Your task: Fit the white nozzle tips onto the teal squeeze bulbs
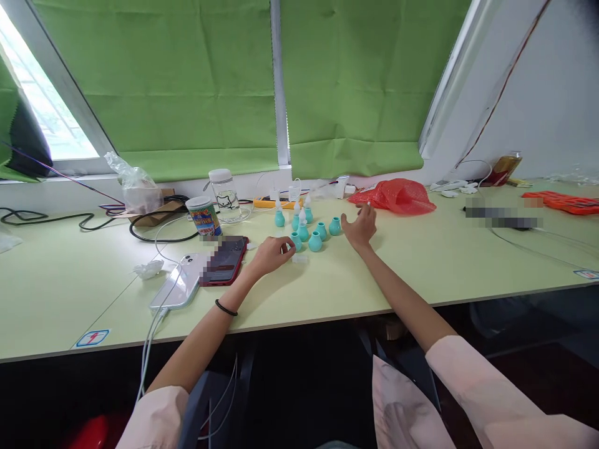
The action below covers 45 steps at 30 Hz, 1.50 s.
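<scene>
My left hand (272, 255) is bent over the near left of a group of small teal bulb-shaped pieces, thumb and forefinger closed on one teal bulb (296, 242). Just right of the group, my right hand (362, 227) has its thumb apart from its curved fingers, near an open-necked teal bulb (334, 226). A tiny white spot shows at its fingertips, too small to name. Several bulbs stand upright; those at the back, such as one teal bulb with a white nozzle (279, 216), carry pointed white tops. A small clear piece (300, 259) lies before my left fingers.
A red plastic bag (397, 196) lies behind my right hand. To the left are a dark red-edged phone (228, 260), a white phone (180, 284) with cables, a patterned tub (204, 217) and a clear bottle (224, 194). The table's front edge (318, 323) runs beneath my forearms.
</scene>
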Tool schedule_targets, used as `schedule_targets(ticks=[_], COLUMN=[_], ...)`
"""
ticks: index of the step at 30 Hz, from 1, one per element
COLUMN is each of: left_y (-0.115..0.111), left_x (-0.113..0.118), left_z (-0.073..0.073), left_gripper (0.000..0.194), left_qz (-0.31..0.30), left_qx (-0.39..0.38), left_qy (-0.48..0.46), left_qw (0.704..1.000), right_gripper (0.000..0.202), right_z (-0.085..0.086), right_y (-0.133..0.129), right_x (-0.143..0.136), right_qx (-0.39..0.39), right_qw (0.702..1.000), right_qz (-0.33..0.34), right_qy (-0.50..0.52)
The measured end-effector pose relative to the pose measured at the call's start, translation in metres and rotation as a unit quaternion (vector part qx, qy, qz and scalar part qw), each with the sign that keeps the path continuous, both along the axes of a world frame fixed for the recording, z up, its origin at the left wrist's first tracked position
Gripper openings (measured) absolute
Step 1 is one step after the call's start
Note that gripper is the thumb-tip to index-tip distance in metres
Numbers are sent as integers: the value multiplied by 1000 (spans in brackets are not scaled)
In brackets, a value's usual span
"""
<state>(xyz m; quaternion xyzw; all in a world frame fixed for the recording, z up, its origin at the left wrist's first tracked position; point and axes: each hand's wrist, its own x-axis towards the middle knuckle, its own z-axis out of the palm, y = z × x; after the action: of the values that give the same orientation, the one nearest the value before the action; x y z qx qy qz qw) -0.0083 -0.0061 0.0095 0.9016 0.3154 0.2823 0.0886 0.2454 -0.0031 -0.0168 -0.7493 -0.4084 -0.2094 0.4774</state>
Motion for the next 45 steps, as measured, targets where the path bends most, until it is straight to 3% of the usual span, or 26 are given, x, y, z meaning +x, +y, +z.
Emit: schedule_targets(ticks=[3, 6, 10, 12, 16, 19, 21, 24, 26, 28, 31, 36, 38, 40, 43, 45], left_y=[0, 1, 2, 2, 1, -2, -5, -8, -9, -8, -5, 2, 5, 7, 9, 10], left_x=[0, 0, 0, 0, 0, -1, -2, -4, -4, -3, 1, 5, 3, 1, -2, -2], left_z=[-1, -1, -2, -2, 1, 5, 7, 10, 11, 9, 4, 1, 3, 5, 5, 2], left_gripper=[20, 20, 21, 22, 24, 30, 36, 44, 47, 49, 52, 49, 48, 48, 44, 35], left_qz=[4, 3, 1, 3, 17, 37, 35, 2, -27, -50, -68, -83, -85, -52, 64, 129], left_qx=[7, 13, 17, 18, 25, 24, 6, -49, -91, -126, -194, -359, -387, -343, -140, -28], left_qy=[6, 11, 11, 12, -10, -51, -81, -124, -137, -132, -138, -200, -218, -237, -205, -138], left_qw=[1000, 1000, 1000, 1000, 999, 998, 996, 991, 986, 982, 969, 908, 892, 908, 967, 982], right_gripper=[54, 63, 63, 60, 48, 42, 35, 27, 24, 21, 19, 18, 17, 18, 21, 21], right_z=[5, -1, -15, -17, -9, 0, 2, 0, -4, -8, -11, -11, -10, -9, -8, -8], right_y=[-4, -2, 3, 5, 3, -2, -7, -15, -19, -23, -26, -27, -27, -28, -30, -31], right_x=[7, 17, 24, 25, 20, 5, -12, -41, -59, -71, -79, -80, -80, -80, -81, -82], right_qx=[68, 38, -70, -88, 30, 146, 178, 157, 116, 79, 56, 68, 74, 78, 79, 68], right_qw=[994, 989, 986, 983, 995, 986, 957, 886, 848, 828, 821, 829, 832, 841, 860, 867], right_qz=[-90, -133, -55, -29, -33, 63, 174, 333, 391, 412, 419, 420, 427, 431, 427, 423], right_qy=[0, 53, 139, 160, 91, -50, -151, -282, -338, -372, -384, -363, -348, -317, -267, -255])
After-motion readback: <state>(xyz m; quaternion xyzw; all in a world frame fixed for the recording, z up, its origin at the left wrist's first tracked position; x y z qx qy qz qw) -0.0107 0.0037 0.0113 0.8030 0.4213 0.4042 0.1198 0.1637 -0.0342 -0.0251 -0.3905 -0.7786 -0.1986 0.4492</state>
